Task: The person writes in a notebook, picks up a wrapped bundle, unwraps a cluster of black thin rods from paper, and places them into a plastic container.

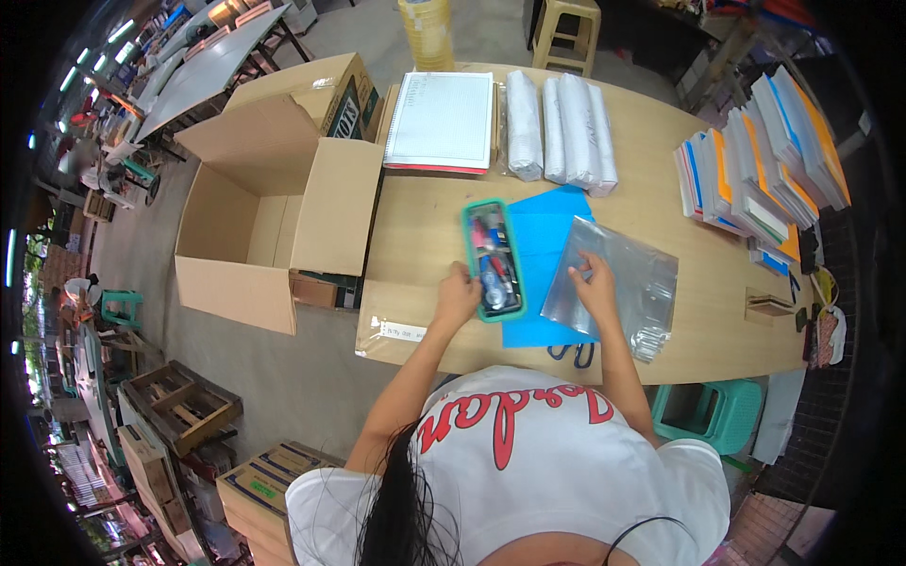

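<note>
A green-rimmed tray [466, 236] lies on the table in front of me, filled with pens, a roll of tape and other small items. My left hand [459, 295] grips its left edge with curled fingers. To the right of the tray, blue sheets [543, 245] lie spread flat. Clear plastic sleeves [637, 283] overlap their right side. Over the sleeves hovers my right hand [595, 280], loosely bent with its fingers apart and nothing visible in it. Dark scissor handles [572, 355] stick out at the table's near edge.
A large open cardboard box [236, 292] stands left of the table [415, 255]. At the back lie a spiral notebook [440, 118] and white wrapped bundles [576, 132]. Stacks of folders [746, 170] fill the right end. A green stool [717, 420] sits below the near right edge.
</note>
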Demonstrator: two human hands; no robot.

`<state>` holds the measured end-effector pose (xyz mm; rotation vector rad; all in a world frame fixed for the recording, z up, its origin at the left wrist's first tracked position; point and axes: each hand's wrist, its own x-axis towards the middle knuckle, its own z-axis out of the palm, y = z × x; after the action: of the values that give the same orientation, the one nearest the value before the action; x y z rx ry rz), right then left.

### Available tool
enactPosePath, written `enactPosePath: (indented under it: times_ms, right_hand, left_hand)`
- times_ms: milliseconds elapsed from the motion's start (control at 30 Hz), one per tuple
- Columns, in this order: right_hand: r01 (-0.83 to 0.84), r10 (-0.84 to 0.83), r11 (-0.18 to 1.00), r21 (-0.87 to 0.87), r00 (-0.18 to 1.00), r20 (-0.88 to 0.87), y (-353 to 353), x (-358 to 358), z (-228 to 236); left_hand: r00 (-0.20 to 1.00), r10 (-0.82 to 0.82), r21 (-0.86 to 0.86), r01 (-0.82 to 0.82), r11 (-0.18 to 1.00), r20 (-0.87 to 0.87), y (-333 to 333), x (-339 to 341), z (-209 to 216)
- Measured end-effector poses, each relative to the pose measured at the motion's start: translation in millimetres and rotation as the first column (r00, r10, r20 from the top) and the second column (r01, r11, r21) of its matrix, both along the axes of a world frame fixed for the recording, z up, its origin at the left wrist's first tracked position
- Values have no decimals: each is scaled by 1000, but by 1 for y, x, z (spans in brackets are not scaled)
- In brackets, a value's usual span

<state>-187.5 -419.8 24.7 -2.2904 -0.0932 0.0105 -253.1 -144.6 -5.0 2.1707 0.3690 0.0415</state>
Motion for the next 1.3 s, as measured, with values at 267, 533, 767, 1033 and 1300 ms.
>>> enactPosePath:
  times_ms: [267, 533, 767, 1033, 1300]
  right_hand:
    - [146, -146, 988, 52, 989, -10, -61, -15, -10]
    - [342, -346, 926, 159, 938, -4, -113, -46, -11]
    - [226, -226, 969, 99, 974, -14, -87, -38, -4]
    - [-231, 214, 947, 223, 972, 96, 18, -6, 14]
    - [-461, 438, 880, 115, 881, 178, 149, 48, 28]
  left_hand:
    - [894, 436, -413, -436, 799, -101, 48, 46, -32]
    - [848, 502, -570, -499, 653, -169, 40, 94, -39]
    - [859, 461, -600, -493, 630, -222, 38, 85, -25]
    - [835, 519, -502, -533, 681, -184, 50, 86, -24]
    - [853, 471, -554, -509, 659, -224, 59, 90, -33]
